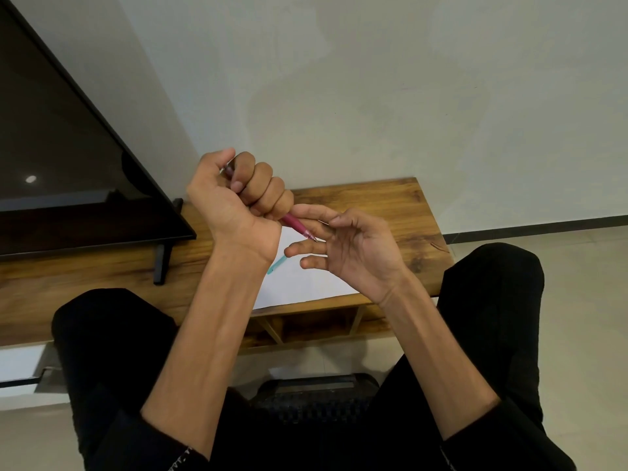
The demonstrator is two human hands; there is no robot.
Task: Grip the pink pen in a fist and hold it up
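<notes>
Black-clad knees (112, 338) nearest, over pale floor tiles (577, 300). Left hand (234, 205) fisted round a red pen (297, 226) — tip at the right hand (353, 246), whose fingers are loosely spread, holding nothing. Below: wooden table (390, 205) against white wall (373, 79), white paper (299, 287), teal pen (276, 265), dark screen (68, 147).

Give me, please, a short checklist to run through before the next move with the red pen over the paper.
1. Left hand grips the red pen in a fist: ok.
2. Pen tip bare, at the right hand fingers: ok.
3. Right hand holds nothing, fingers loosely curled: ok.
4. White paper lies flat on the wooden table: ok.
5. Teal piece on the paper is the pen's cap: cannot tell.
6. Paper clear of the screen's stand: ok.
</notes>
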